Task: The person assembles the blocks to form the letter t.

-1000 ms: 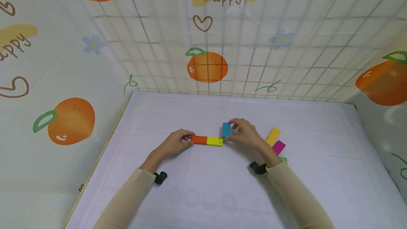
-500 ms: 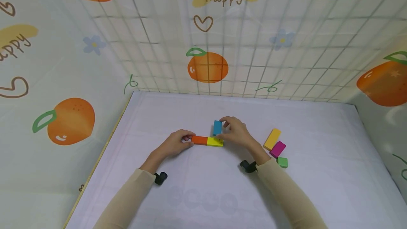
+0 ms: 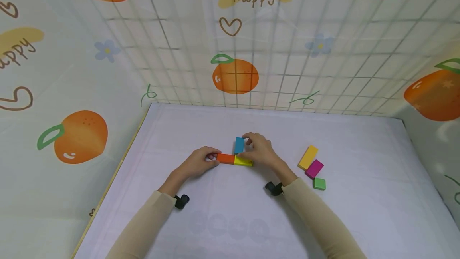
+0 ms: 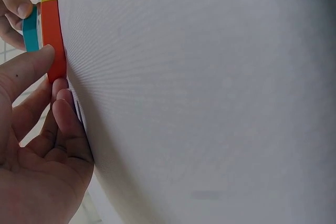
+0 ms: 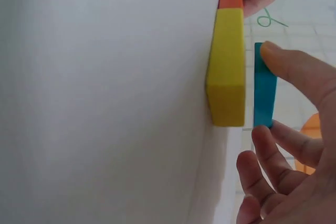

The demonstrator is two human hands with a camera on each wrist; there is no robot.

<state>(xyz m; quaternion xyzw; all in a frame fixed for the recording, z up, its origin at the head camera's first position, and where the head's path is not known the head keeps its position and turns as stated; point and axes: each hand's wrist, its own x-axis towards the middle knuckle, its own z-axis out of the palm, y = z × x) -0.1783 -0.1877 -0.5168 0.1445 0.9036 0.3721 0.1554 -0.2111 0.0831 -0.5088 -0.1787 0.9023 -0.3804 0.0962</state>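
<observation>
Pale cloth (image 3: 172,67) printed with oranges, hearts and the word "happy" hangs behind and beside a white-covered bench (image 3: 366,179). Near the middle of it, a red-orange block (image 3: 225,159) and a yellow block (image 3: 242,162) lie end to end in a row, touching. The left hand (image 3: 199,161) pinches the outer, left end of the red-orange block between thumb and fingers. The right hand (image 3: 261,150) pinches a blue block (image 3: 238,146) between thumb and fingertips, holding it just beyond the row, near where the two colours meet; the right wrist view shows a gap between it and the yellow block. Farther right, an amber block (image 3: 308,157), a magenta block (image 3: 314,169) and a green block (image 3: 319,184) lie in a loose cluster. Both sleeves are beige.
</observation>
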